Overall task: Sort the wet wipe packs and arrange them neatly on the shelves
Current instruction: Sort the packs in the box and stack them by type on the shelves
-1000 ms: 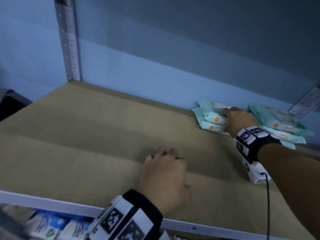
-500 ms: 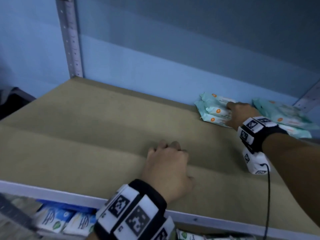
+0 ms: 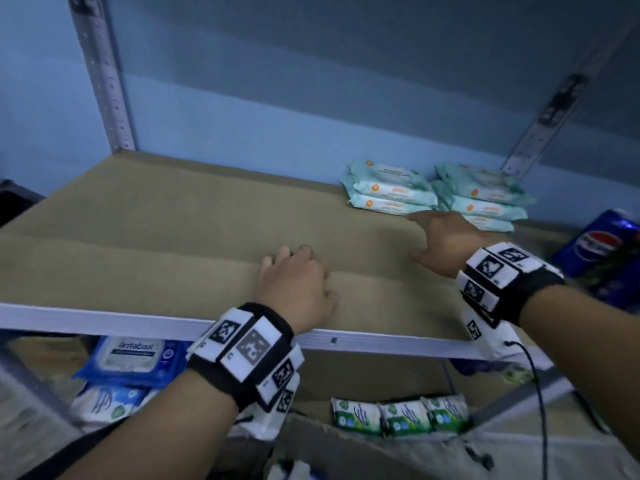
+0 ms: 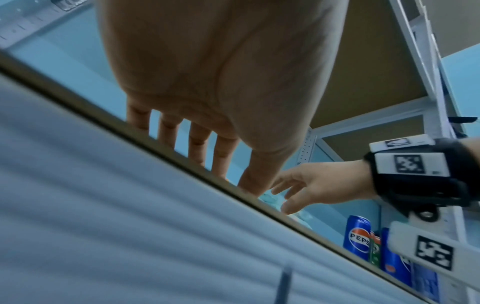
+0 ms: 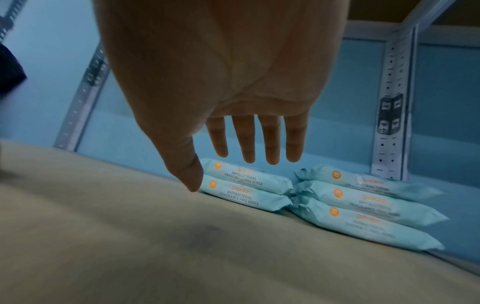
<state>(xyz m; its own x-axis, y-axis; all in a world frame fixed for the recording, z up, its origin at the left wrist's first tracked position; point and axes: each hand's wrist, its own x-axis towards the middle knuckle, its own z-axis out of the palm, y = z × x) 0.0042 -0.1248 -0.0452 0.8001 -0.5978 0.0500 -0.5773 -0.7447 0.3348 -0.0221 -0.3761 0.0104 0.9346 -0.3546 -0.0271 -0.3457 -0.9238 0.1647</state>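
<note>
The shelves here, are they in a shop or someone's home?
Likely a shop or stockroom: metal racking, stacks of identical wet wipe packs, and Pepsi cans alongside.

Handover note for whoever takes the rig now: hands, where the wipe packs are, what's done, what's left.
Left hand: resting on the upper shelf near its front edge, holding nothing.
Right hand: open, empty, just in front of the teal packs, not touching them.
Done: teal packs in two neat stacks at the back right, left stack and right stack.
Left: blue packs and green packs on the level below are not yet sorted.
</note>
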